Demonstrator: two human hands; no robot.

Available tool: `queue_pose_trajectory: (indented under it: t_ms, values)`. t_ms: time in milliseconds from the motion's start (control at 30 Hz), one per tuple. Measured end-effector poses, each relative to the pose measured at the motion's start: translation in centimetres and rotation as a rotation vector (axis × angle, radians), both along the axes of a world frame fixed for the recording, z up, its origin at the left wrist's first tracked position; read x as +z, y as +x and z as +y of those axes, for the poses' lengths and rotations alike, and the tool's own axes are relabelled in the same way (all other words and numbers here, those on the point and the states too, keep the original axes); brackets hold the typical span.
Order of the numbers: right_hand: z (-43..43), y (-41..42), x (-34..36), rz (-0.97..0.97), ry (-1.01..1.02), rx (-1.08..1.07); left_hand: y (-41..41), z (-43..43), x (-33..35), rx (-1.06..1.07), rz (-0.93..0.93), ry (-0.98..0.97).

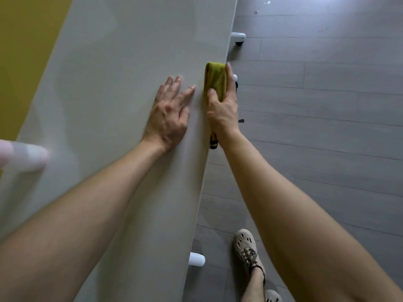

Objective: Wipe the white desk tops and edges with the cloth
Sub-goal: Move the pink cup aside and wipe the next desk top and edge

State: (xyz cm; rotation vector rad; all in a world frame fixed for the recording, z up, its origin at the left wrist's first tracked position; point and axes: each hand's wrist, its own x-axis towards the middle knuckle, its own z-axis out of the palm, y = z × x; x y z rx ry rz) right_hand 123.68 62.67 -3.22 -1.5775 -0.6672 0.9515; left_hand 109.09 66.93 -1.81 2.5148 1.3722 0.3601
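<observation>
A smooth, matte white desk top [122, 88] with a thin straight edge is seen above grey wood-plank flooring [327, 105]. A folded olive-green terry cloth [214, 80] is wrapped over that edge and clenched by the right hand [222, 110], thumb on top. The left hand [170, 114] is laid flat, fingers spread, grasping nothing.

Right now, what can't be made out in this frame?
Head view only:
- Desk underside and legs: hidden by the top.
- Cloth lower part: covered by the right hand.
- Pale object at left edge: blurred, cut off.
- Left hand palm: pressed flat on the desk.
</observation>
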Motion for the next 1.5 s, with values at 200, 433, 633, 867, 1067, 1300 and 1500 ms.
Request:
queue_pose_trajectory:
  t_ms: [200,433,633,867,1067,1300,1500]
  values:
    - [-14.2,-8.7,-0.4,0.007,0.068,0.005,-4.2,-6.6,0.5,-0.047,0.000,-0.049]
    - [-22.7,-13.3,0.9,-0.026,0.028,0.065,-11.4,-18.1,0.8,-0.131,0.121,0.012]
    - [-11.9,-7.1,0.5,-0.135,0.008,0.056,-13.5,-22.5,0.5,-0.116,0.127,0.074]
    - [-27.1,-15.6,0.8,-0.123,0.061,0.038,-13.8,-22.4,-0.2,-0.118,0.125,0.120]
    - [-38.1,-20.6,1.7,-0.020,0.034,0.118,-13.6,-22.5,-0.4,-0.101,0.102,0.111]
    - [-18.1,-11.0,-0.1,-0.137,0.039,-0.007,-13.7,-22.3,-0.7,-0.110,0.105,0.136]
    - [-19.3,-11.3,0.2,-0.172,0.068,0.008,-13.7,-22.2,-0.8,-0.106,0.103,0.137]
